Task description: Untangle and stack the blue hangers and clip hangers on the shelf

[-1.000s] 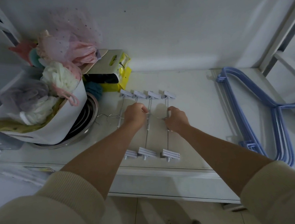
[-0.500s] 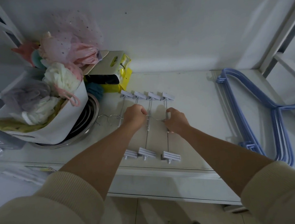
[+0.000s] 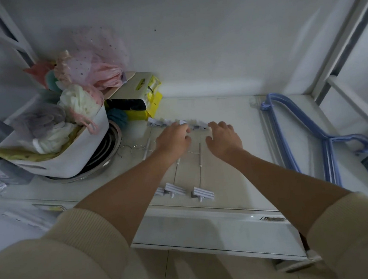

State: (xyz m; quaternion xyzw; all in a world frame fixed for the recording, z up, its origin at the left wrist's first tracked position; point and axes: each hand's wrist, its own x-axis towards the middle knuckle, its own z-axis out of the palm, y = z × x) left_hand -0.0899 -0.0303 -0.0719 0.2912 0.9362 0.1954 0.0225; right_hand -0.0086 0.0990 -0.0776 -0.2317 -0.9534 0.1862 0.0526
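We have both hands over the clip hangers (image 3: pixel 180 162) lying side by side on the shelf (image 3: pixel 232 117), the left hand (image 3: pixel 174 137) and right hand (image 3: pixel 222 139) with fingers loosely spread and reaching onto the far row of clips (image 3: pixel 178 123), pinching nothing that we can make out. The blue hangers (image 3: pixel 301 142) lie stacked well apart to the right. Sliding the clips together could, we judge, snag the wire hooks (image 3: pixel 132 149) near the metal basin (image 3: pixel 104 155)
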